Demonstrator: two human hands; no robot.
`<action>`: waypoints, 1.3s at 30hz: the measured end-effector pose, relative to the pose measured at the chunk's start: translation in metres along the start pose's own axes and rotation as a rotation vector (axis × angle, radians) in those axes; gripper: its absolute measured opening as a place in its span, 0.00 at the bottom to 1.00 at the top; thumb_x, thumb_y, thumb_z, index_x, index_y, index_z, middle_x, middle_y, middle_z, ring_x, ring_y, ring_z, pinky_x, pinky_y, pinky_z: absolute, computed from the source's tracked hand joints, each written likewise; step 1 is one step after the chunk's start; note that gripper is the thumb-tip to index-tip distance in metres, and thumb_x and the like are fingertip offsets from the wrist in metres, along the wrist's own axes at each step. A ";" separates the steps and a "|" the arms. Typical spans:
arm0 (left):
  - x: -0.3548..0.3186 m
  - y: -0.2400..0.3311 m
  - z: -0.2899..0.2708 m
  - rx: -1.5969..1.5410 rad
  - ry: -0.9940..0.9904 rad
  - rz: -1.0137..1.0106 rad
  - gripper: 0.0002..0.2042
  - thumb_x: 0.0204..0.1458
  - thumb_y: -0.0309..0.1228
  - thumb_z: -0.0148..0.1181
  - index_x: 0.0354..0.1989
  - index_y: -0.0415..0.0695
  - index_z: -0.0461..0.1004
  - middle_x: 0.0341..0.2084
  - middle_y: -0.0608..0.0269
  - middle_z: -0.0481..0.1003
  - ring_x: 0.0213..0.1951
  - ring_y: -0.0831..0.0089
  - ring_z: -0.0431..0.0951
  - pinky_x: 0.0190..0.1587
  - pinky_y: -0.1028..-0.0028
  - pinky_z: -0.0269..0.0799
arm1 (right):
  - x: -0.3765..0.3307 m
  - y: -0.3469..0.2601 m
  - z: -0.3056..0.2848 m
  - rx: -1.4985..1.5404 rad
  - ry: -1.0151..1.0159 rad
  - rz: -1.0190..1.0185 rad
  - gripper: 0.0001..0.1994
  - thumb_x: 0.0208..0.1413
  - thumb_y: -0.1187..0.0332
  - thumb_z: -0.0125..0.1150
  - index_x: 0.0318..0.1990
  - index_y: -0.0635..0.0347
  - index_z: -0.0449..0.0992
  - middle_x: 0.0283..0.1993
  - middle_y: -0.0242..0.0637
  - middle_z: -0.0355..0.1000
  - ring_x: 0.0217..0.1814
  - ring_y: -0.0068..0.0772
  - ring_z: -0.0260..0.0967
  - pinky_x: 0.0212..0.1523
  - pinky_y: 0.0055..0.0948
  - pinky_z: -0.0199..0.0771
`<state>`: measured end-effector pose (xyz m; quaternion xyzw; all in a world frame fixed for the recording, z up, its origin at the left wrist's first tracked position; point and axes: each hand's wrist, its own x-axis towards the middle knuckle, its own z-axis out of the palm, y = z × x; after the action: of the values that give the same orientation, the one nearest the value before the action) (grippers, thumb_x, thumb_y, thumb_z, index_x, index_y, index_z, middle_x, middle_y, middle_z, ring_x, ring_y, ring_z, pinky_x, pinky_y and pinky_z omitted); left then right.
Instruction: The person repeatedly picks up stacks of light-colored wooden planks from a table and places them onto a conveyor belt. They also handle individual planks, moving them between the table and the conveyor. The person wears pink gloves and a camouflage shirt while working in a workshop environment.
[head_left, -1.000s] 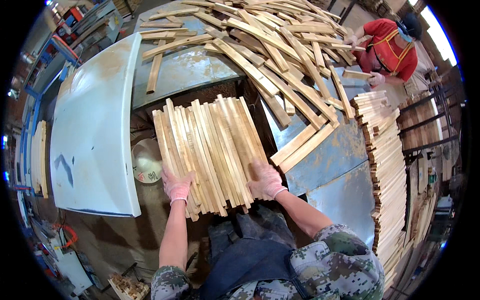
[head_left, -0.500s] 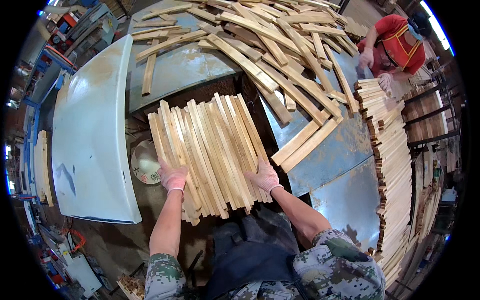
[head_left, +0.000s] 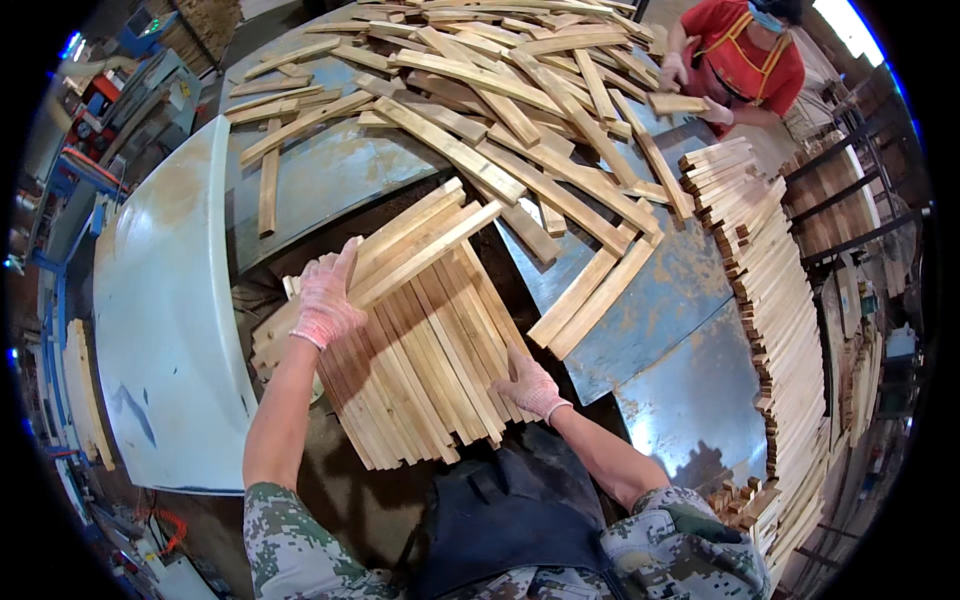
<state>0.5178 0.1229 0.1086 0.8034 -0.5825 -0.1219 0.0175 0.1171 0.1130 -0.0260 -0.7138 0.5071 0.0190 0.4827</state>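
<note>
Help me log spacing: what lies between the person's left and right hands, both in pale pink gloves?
In the head view, narrow, straight, light-brown wooden slats, packed side by side, lie between the left hand and the right hand.

Blue-grey table (head_left: 690,390), brown floor (head_left: 215,525)

My L glove (head_left: 328,297) & R glove (head_left: 530,384): matt knit cloth, approx. same texture; wood strips (head_left: 430,365) bare, matt; my apron (head_left: 500,510) dark matt cloth; tabletop (head_left: 655,350) metal, semi-glossy w/ dusty patches; white panel (head_left: 170,320) smooth, glossy, stained
</note>
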 end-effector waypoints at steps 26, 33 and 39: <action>0.003 0.295 0.160 -0.845 -0.351 0.258 0.29 0.57 0.26 0.67 0.68 0.35 0.71 0.64 0.51 0.74 0.64 0.60 0.74 0.69 0.64 0.67 | -0.153 0.221 -0.107 0.369 0.497 0.303 0.41 0.64 0.48 0.61 0.79 0.60 0.57 0.78 0.56 0.61 0.80 0.55 0.58 0.77 0.41 0.59; 0.004 0.555 0.240 -0.496 -0.903 0.532 0.37 0.55 0.42 0.70 0.70 0.32 0.68 0.66 0.39 0.73 0.65 0.51 0.76 0.67 0.61 0.70 | -0.233 0.442 -0.236 0.473 0.982 0.879 0.44 0.62 0.46 0.63 0.78 0.65 0.57 0.75 0.61 0.63 0.77 0.60 0.61 0.76 0.44 0.61; 0.036 0.758 0.302 -0.372 -0.784 0.690 0.44 0.53 0.45 0.70 0.75 0.33 0.60 0.70 0.35 0.68 0.72 0.47 0.67 0.73 0.60 0.62 | -0.292 0.590 -0.300 0.520 1.315 1.166 0.44 0.59 0.53 0.69 0.76 0.70 0.57 0.70 0.67 0.68 0.73 0.62 0.66 0.73 0.44 0.66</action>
<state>-0.2436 -0.1196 -0.0616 0.4440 -0.7434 -0.4999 -0.0198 -0.6014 0.0946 -0.1101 -0.0804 0.9480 -0.2654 0.1561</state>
